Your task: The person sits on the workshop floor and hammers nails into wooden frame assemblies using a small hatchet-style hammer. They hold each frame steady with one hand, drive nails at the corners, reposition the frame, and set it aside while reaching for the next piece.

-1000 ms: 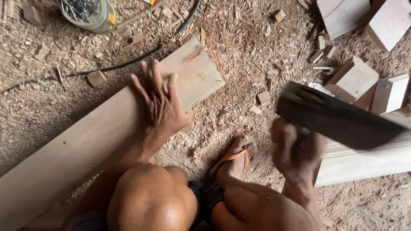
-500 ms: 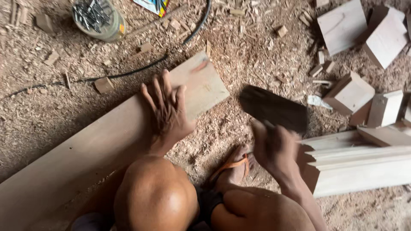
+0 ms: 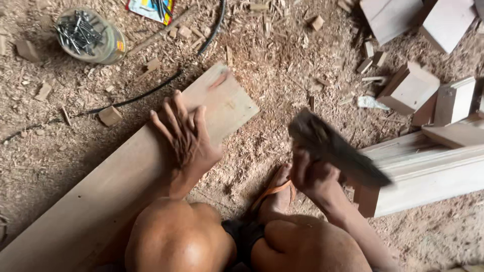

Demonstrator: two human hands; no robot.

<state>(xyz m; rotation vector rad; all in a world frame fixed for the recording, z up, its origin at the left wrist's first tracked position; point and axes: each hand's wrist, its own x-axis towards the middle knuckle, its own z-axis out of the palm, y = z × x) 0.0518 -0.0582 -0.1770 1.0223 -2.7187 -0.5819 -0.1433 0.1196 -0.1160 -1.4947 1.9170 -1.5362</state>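
While the left hand (image 3: 189, 138) lies spread, palm down, pressing on the long plank (image 3: 126, 186) near its far end, the right hand (image 3: 315, 176) is closed round a dark, flat-bladed tool (image 3: 338, 148), blurred by motion and raised to the right of the plank. Judged risk: a swing landing wide could strike the spread fingers (image 3: 171, 116), or the bare knee (image 3: 176, 236) and sandalled foot (image 3: 275, 194) between the hands. Beyond the right hand lie moulded timber (image 3: 428, 171) and offcut blocks (image 3: 411, 88); beyond the left, on the sawdust-covered floor (image 3: 282, 65), a black cable (image 3: 151, 90) and a jar of nails (image 3: 91, 35).
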